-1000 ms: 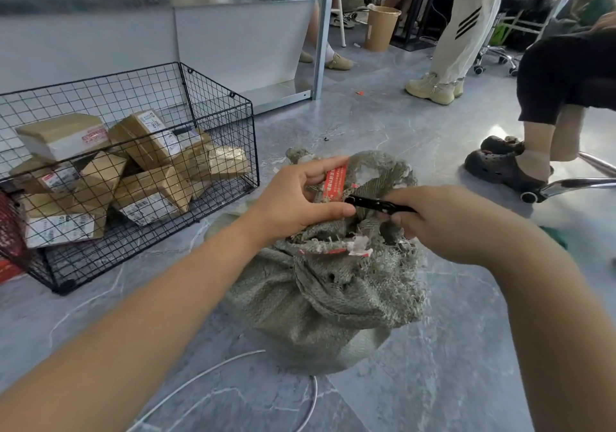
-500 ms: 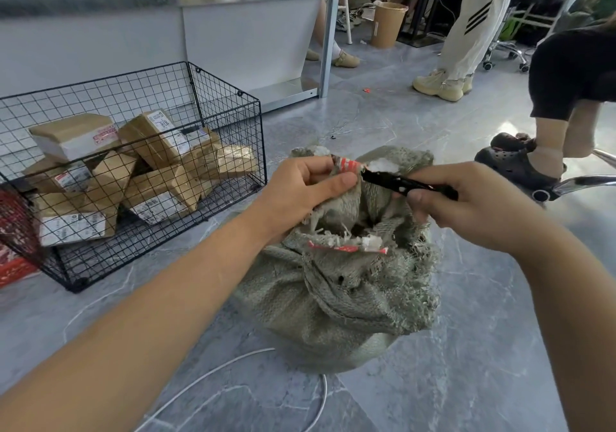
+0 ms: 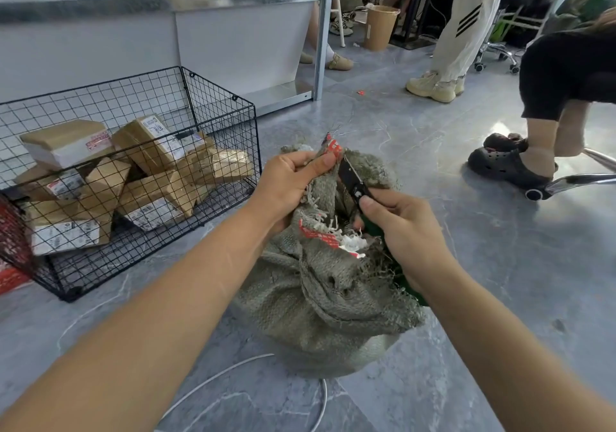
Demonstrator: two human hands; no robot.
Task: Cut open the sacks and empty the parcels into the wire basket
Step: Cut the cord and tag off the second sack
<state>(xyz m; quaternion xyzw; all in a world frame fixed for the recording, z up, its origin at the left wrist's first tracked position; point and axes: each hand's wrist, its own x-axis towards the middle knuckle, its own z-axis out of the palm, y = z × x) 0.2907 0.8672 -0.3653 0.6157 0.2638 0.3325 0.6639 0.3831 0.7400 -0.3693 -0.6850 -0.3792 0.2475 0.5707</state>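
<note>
Burlap sack (image 3: 320,305) on the floor at our knees, mouth bunched, not yet emptied | our left hand (image 3: 290,181) pinches its red-taped neck upright | our right hand (image 3: 410,231) grips a black cutter (image 3: 353,181), blade against that neck | cut appears under way | wire basket (image 3: 218,88), beyond on the left, already holds several parcels (image 3: 153,141).

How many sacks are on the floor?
1: the burlap sack on the floor, gripped by the left hand, right of the wire basket. Red mesh at the left edge may be another.

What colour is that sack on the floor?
Dull grey-green woven sack, clearest in the head view.
</note>
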